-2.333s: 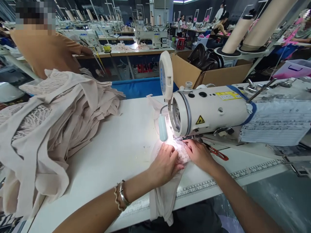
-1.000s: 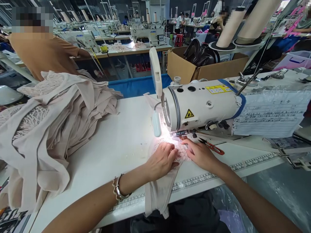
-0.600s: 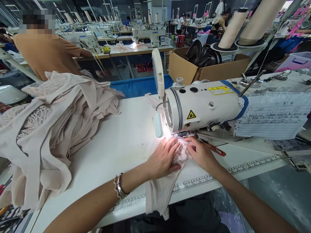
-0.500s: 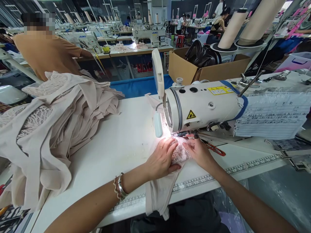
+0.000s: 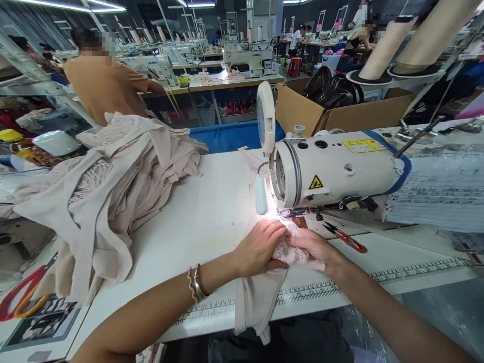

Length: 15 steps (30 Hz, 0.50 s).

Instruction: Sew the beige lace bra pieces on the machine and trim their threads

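Observation:
A beige garment piece with lace [image 5: 289, 252] lies on the white table in front of the sewing machine [image 5: 325, 169], under its bright lamp. My left hand [image 5: 260, 247] rests over the lace with fingers bent and thumb underneath, closed on its left side. From the right, my right hand [image 5: 319, 249] grips the bunched lace, its fingertips partly hidden in the folds. The plain fabric tail [image 5: 259, 302] drapes over the table's front edge. The needle area is hidden by the machine head and glare.
A heap of beige lace pieces [image 5: 151, 166] fills the table's left. Red thread snips [image 5: 348, 239] lie right of my hand, near a ruler tape [image 5: 393, 275]. Large scissors [image 5: 24, 297] sit far left. Behind stand a cardboard box [image 5: 363, 113] and a seated person [image 5: 102, 83].
My right hand has moved from beside the presser area down onto the lace, which is now bunched and folded between both hands. The view has shifted left.

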{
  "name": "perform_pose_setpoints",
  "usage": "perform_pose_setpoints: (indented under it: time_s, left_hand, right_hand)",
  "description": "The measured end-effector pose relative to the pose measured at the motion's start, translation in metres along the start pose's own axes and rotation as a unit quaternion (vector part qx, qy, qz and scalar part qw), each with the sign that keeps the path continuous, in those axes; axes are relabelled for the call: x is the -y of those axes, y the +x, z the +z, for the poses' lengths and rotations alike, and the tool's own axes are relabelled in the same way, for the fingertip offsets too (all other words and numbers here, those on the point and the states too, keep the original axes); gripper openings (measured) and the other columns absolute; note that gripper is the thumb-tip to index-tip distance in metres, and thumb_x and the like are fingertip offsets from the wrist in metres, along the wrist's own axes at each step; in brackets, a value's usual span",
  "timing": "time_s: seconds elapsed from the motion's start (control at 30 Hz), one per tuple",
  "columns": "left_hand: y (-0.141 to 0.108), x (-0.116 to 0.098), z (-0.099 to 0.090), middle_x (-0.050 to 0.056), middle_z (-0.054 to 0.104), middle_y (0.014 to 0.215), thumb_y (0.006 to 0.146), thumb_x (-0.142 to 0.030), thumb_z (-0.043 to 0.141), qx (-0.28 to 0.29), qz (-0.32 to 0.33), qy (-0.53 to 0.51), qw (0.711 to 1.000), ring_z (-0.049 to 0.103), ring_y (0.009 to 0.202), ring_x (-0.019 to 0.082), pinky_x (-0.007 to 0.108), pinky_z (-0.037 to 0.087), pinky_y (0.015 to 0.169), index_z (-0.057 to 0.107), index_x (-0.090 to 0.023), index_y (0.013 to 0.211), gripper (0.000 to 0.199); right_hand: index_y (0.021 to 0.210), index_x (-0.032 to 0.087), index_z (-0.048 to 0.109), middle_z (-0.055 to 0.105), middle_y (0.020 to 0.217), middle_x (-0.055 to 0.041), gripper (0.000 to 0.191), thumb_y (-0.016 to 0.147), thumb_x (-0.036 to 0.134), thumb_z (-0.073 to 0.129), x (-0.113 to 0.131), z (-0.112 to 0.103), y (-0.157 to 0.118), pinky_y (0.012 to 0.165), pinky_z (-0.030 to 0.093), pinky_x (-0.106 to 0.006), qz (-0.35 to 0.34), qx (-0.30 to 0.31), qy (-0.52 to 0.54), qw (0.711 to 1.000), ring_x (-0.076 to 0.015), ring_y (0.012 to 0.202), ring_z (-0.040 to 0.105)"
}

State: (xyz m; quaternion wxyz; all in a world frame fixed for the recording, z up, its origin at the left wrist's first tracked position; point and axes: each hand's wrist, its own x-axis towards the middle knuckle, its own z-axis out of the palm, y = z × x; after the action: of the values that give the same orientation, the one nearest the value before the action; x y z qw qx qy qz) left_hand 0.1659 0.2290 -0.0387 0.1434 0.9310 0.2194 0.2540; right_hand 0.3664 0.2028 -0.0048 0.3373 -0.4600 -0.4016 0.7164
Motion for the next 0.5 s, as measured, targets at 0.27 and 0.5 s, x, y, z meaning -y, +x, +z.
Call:
perform_pose_setpoints:
  time_s: [0.27, 0.5]
  left_hand:
    - [0.004, 0.009, -0.021, 0.011, 0.068, 0.126, 0.086, -0.024, 0.066, 0.082, 0.054, 0.040, 0.994, 0.059, 0.116, 0.028, 0.042, 0.045, 0.101, 0.064, -0.016, 0.114, 0.028]
    - [0.027, -0.019, -0.026, 0.012, 0.064, 0.091, 0.089, -0.060, 0.068, 0.164, 0.043, 0.139, 0.976, 0.060, 0.087, 0.027, 0.038, 0.051, 0.080, 0.066, -0.009, 0.089, 0.050]
  right_hand:
    - [0.084, 0.021, 0.059, 0.065, 0.064, -0.0004, 0.033, 0.083, 0.054, 0.061, -0.004, -0.023, -0.002, 0.050, 0.048, -0.030, -0.039, -0.069, -0.247, 0.966, -0.0185, 0.054, 0.061]
    - [0.084, 0.026, 0.059, 0.065, 0.066, 0.0010, 0.008, 0.084, 0.033, 0.060, 0.000, -0.047, 0.010, 0.051, 0.039, -0.028, -0.175, -0.176, -0.528, 0.813, -0.0175, 0.054, 0.055]
